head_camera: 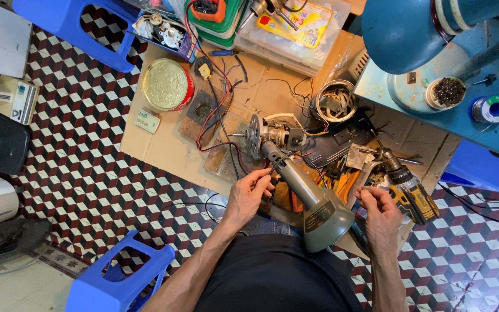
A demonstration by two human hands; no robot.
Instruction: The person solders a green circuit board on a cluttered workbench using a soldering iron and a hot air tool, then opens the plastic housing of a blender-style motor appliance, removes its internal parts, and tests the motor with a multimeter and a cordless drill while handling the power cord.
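Note:
A grey fan body (pixel 307 193) lies tilted toward me, its bare motor (pixel 270 134) pointing away over a cardboard sheet (pixel 163 144). My left hand (pixel 249 193) pinches thin wires beside the fan's neck, its fingers closed on them. My right hand (pixel 379 214) sits right of the fan's base, with fingers curled on a thin wire or small part that I cannot make out. A yellow and black cordless drill (pixel 408 188) lies just beyond my right hand.
A round gold tin (pixel 166 85) and red and black leads (pixel 220 124) lie on the cardboard. A metal bowl of parts (pixel 335 101), clear plastic boxes (pixel 290 29), blue stools (pixel 116 277) and a blue bench with a solder spool (pixel 490 108) surround it on checkered tiles.

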